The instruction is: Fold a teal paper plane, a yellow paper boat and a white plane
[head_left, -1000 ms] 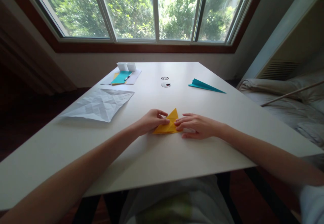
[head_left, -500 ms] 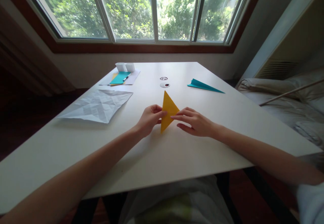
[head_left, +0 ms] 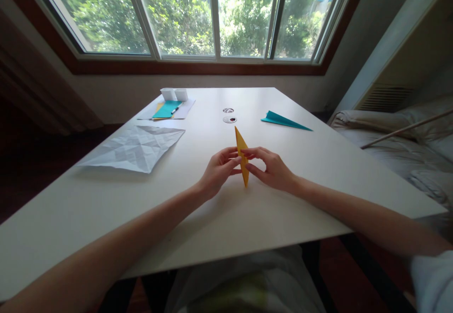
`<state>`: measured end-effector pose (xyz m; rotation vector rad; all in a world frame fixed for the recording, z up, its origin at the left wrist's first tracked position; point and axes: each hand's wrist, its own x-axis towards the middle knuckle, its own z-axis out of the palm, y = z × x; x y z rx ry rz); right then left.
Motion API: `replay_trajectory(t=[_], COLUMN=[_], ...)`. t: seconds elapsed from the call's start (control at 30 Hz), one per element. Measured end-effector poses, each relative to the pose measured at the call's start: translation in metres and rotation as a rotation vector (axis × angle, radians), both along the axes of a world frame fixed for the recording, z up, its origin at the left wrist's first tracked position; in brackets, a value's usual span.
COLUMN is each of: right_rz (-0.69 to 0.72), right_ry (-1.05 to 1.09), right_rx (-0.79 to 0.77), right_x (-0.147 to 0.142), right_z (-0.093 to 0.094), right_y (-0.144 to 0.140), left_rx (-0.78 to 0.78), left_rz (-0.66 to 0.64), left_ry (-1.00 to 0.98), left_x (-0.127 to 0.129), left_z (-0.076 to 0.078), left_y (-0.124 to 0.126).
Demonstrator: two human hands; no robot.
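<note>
I hold a yellow folded piece (head_left: 240, 140): paper, matt, smooth. The white table surface (head_left: 215, 228): smooth, low sheen, glossier toward its far edge. Near its left edge, a white sheet (head_left: 136, 150): paper, rough with creases. Near its right edge, a teal folded piece (head_left: 283, 121): paper, matt, smooth-faced.

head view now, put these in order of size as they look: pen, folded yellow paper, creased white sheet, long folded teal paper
1. Creased white sheet
2. Long folded teal paper and folded yellow paper: unsure between them, as the yellow one is nearer and partly covered
3. Pen
</note>
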<state>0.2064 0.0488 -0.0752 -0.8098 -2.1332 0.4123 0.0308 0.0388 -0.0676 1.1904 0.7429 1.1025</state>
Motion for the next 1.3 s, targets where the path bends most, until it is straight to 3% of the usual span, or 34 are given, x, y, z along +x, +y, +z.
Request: replay_trajectory(t=[0.47,0.9,1.3], right_rz=[0.161,0.173,0.212], right_ry=[0.147,0.153,0.175], right_rx=[-0.024,-0.086,-0.133], right_x=[-0.0031,-0.0031,-0.0029], right_z=[0.0024,0.0012,0.0001], right_y=[0.0003,-0.0005,0.0004], left_rx=[0.055,0.115,0.180], left_rz=[-0.005,0.059,0.021], left_ry=[-0.023,0.093,0.200], left_x=[-0.0032,-0.0021,-0.0046], left_z=[-0.0048,-0.0036,-0.0023], left_y=[0.0042,0.0030,0.0041])
